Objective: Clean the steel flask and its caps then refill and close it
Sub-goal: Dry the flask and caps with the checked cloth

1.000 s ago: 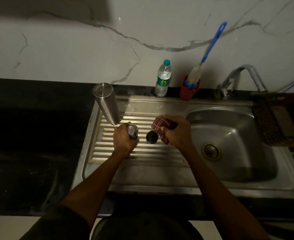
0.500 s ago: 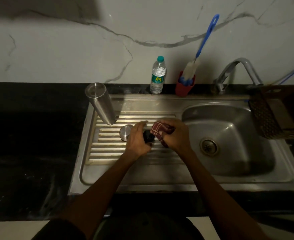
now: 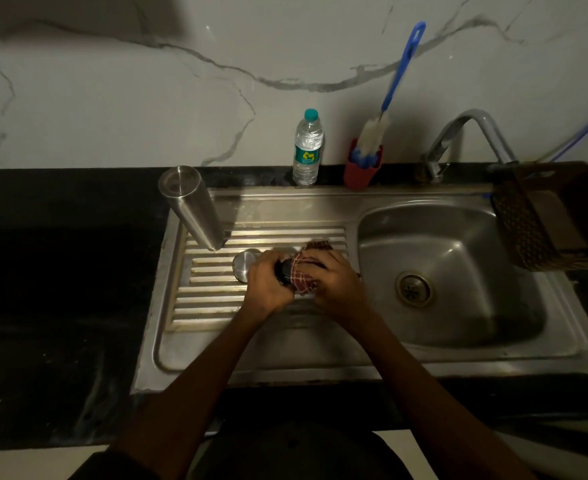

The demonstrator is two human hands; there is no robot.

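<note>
The left hand point(image 3: 268, 284) has set the steel cap point(image 3: 244, 268) down on the draining board point(image 3: 209, 289) and now grips the black cap point(image 3: 282, 271), fingers curled round it. The right hand point(image 3: 334, 282) clutches the checked cloth point(image 3: 303, 268) against it, so drying moves to the second cap. The flask point(image 3: 192, 206) stands upturned nearby.

A water bottle point(image 3: 307, 150) and a red cup point(image 3: 359, 173) holding a brush point(image 3: 396, 81) stand behind the sink point(image 3: 459, 348); a basket point(image 3: 542, 220) sits right.
</note>
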